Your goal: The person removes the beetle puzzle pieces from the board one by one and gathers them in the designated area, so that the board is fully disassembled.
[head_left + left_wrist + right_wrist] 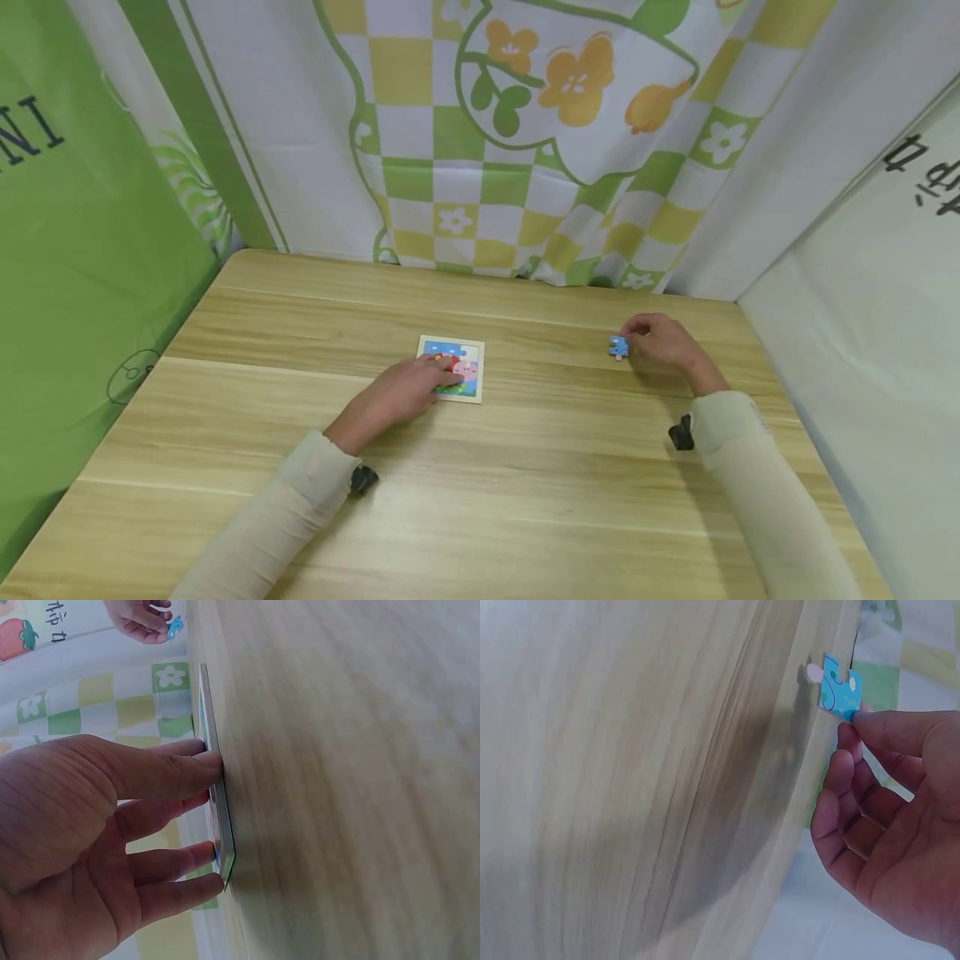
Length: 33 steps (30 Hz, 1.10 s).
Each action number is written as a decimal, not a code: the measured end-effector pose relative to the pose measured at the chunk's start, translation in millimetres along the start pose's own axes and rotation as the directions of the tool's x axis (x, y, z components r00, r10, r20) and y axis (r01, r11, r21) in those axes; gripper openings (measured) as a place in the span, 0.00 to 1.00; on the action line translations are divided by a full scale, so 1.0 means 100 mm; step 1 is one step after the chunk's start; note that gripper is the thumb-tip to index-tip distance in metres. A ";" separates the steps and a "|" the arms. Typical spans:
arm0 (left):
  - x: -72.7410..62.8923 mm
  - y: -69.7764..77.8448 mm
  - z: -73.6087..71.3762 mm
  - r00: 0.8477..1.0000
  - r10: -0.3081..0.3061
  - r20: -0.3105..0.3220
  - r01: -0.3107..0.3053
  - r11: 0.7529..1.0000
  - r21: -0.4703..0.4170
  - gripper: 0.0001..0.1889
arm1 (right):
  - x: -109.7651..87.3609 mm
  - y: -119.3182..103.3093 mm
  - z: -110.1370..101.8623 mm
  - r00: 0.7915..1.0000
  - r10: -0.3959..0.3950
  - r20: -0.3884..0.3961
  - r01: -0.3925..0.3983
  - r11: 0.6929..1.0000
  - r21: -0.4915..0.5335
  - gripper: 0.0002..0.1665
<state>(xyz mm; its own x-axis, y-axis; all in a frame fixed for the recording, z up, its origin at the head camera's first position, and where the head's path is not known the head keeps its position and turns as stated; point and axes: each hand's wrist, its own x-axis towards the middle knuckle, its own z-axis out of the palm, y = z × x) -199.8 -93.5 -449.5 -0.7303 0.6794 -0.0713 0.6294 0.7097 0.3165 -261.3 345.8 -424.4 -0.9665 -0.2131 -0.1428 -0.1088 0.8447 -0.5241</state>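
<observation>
A small square jigsaw puzzle with a pale frame and a cartoon picture lies flat at mid-table. Its upper right corner shows bare, pale backing. My left hand rests on it, covering its left part. In the left wrist view, the fingers are extended, with tips on the puzzle's surface and edge. Off to the right, my right hand pinches a blue jigsaw piece between thumb and forefinger, above the table. The piece has a pink knob and a notch; its gripped corner is hidden by the thumb.
The wood-grain table runs back to a checked, flowered curtain. A green cloth hangs on the left and a white one on the right. Black wrist mounts sit at both cuffs.
</observation>
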 end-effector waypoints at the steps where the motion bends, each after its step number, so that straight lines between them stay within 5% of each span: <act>1: 0.00 0.00 0.00 1.000 -0.002 0.002 0.002 1.000 -0.003 0.23 | 0.00 0.02 -0.01 1.000 0.013 0.003 -0.013 1.000 -0.002 0.14; 25: -0.01 -0.03 0.03 1.000 0.001 0.005 -0.001 1.000 -0.017 0.23 | 0.06 0.31 0.02 0.988 0.155 -0.017 -0.154 0.987 0.047 0.16; 33: -0.02 0.00 0.01 1.000 -0.004 -0.008 0.005 1.000 0.003 0.22 | 0.09 0.34 0.03 0.990 0.138 -0.032 -0.136 0.990 0.042 0.16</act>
<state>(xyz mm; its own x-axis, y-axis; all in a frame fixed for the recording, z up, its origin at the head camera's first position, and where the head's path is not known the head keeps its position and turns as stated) -197.9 -95.0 -450.4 -0.7351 0.6748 -0.0656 0.6270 0.7134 0.3129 -272.6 371.2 -446.3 -0.9793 -0.0787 -0.1865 0.0340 0.8443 -0.5347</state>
